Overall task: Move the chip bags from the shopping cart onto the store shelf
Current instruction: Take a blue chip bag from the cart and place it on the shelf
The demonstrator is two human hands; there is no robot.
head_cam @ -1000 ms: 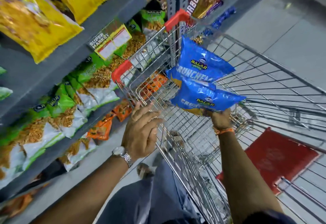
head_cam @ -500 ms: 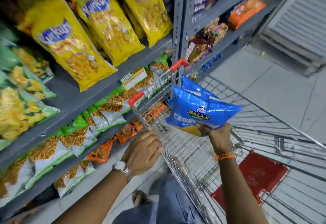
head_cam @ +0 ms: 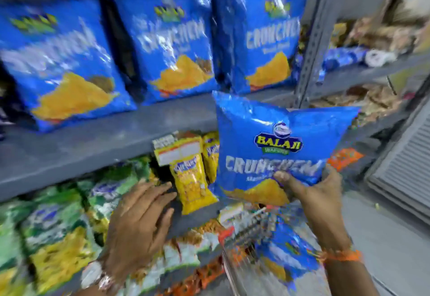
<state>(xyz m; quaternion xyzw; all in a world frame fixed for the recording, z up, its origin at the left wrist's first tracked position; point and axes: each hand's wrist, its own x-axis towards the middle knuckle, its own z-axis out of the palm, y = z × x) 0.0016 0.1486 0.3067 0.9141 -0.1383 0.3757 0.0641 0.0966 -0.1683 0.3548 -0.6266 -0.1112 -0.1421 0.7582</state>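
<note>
My right hand (head_cam: 318, 193) grips a blue Crunchem chip bag (head_cam: 267, 146) by its lower edge and holds it upright in front of the grey shelf (head_cam: 93, 146). Three matching blue bags stand on that shelf: a left bag (head_cam: 58, 63), a middle bag (head_cam: 172, 44) and a right bag (head_cam: 260, 37). My left hand (head_cam: 139, 221) hovers with fingers spread, holding nothing, near the lower shelf. A second blue bag (head_cam: 286, 260) lies below in the wire shopping cart (head_cam: 246, 228), blurred.
Yellow snack packs (head_cam: 190, 181) and a price tag (head_cam: 179, 149) hang below the grey shelf. Green and white packs (head_cam: 58, 221) fill the lower left. A grey upright post (head_cam: 311, 39) splits the shelving; biscuit packs (head_cam: 349, 56) lie to its right.
The view has swung up from the cart to the shelf of blue bags. My right hand has lifted one bag up to shelf height; my left hand has left the cart rim.
</note>
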